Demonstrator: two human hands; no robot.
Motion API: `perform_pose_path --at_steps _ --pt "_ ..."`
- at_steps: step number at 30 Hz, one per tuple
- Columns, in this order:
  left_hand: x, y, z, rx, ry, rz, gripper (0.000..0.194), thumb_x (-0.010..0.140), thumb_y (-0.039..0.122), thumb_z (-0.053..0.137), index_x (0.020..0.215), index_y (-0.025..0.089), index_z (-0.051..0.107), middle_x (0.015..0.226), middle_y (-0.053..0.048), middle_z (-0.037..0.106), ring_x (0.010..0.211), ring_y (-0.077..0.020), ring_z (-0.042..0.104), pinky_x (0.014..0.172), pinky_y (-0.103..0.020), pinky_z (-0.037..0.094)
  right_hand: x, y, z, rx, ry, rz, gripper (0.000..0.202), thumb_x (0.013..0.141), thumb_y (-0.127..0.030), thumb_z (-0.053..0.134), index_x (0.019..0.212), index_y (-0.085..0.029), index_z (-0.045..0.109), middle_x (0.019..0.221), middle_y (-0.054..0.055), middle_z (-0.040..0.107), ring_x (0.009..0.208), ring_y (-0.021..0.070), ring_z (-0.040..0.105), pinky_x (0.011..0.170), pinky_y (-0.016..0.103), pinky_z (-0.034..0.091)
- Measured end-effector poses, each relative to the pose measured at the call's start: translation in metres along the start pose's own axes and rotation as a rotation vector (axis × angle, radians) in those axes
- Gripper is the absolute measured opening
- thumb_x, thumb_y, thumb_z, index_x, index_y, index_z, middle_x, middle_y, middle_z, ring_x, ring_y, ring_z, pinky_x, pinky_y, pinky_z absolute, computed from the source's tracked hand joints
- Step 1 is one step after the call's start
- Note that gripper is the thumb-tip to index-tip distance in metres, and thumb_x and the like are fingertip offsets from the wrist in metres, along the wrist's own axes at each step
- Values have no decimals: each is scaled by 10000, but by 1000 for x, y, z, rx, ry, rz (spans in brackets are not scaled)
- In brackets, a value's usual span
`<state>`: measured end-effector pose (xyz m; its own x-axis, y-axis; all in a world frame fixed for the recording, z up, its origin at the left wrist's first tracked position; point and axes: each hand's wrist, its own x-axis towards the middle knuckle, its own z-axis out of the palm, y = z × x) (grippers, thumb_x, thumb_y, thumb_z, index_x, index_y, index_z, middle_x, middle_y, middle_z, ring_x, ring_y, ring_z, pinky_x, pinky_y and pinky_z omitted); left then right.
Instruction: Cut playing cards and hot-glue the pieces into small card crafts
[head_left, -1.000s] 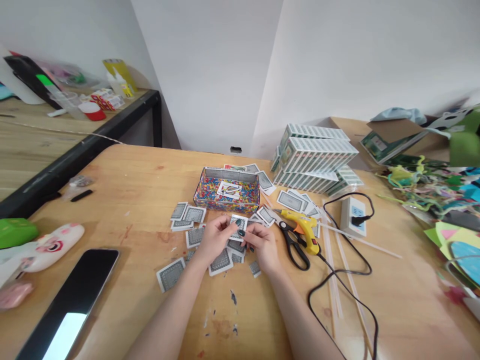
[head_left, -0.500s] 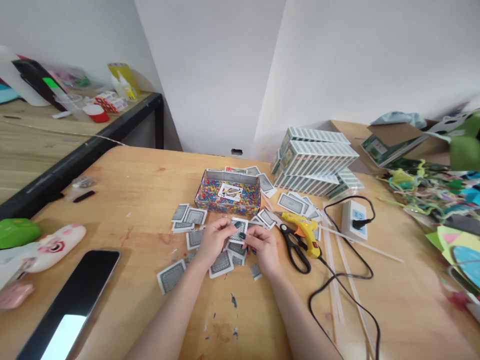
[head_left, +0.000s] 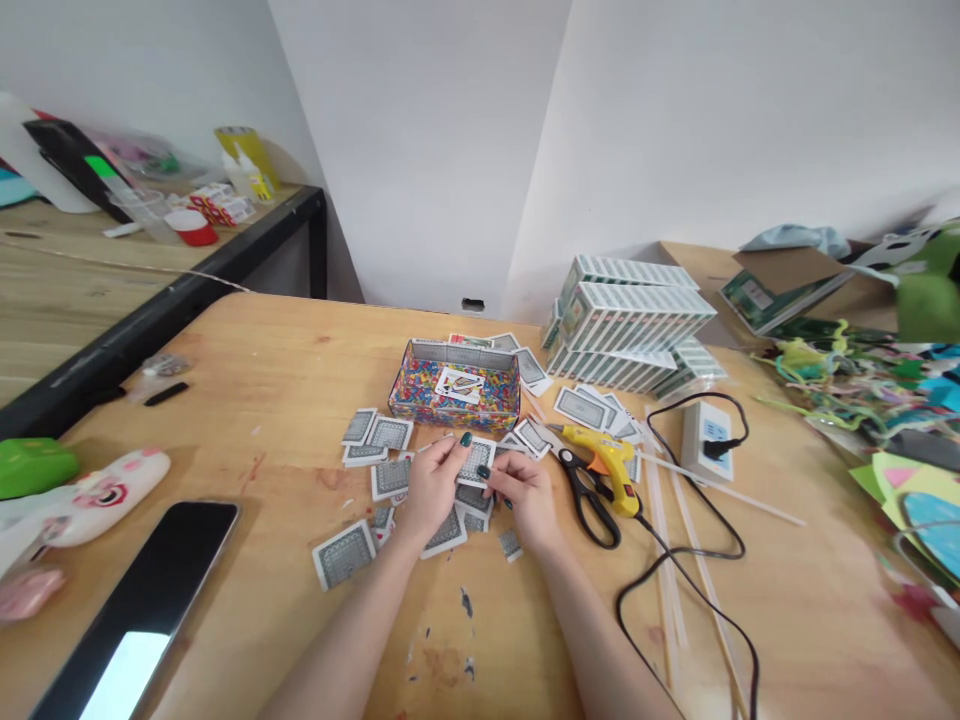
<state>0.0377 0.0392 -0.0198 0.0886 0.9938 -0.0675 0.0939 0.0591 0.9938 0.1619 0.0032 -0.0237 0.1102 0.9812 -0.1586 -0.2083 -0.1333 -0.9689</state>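
near side of the patterned box: one playing card, back up, between both hands
right hand: thumb and finger pinching the playing card's right edge
left hand: at its left edge, thumb by upper corner; i can't tell if it grips
inside box: face-up card
right of hands: scissors, yellow glue gun

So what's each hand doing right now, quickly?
Left hand: curled at the left edge of a playing card; whether it grips cannot be told.
Right hand: closed, holding that card by its near right corner.
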Motion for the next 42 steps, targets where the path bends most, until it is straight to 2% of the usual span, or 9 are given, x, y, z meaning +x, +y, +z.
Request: perform_pose_path --at_steps 6,23,30,35,42 --pt "-4 2 3 85 82 100 297 788 334 466 546 178 392 545 39 355 554 -103 343 528 -222 290 -1 1 1 -13 -9 15 121 639 -226 617 553 -180 545 437 -33 554 397 82 400 420 209 299" --pt "-7 2 5 85 159 162 272 786 260 429 540 190 338 553 38 342 557 -105 347 535 -224 305 -4 -2 5 33 -26 55 108 628 -219 630 556 -172 564 434 -30 570 380 75 407 407 197 298" --pt "-4 2 5 115 109 123 295 802 323 430 553 190 347 547 41 345 553 -105 341 535 -220 299 -2 -2 3 32 -8 48 111 622 -231 625 551 -181 556 425 -31 561 377 81 399 402 205 301" --pt "-3 3 4 132 128 102 311 810 356 422 557 191 350 531 44 342 539 -104 332 521 -221 285 -1 -2 3 30 -24 59 103 611 -229 617 544 -185 553 426 -31 561 376 84 402 404 210 302" --pt "-4 2 2 151 122 145 311 806 303 428 537 191 320 522 51 306 520 -97 314 502 -221 267 -2 -4 3 1 -37 58 112 623 -224 620 543 -180 555 428 -30 560 384 81 400 410 206 294"
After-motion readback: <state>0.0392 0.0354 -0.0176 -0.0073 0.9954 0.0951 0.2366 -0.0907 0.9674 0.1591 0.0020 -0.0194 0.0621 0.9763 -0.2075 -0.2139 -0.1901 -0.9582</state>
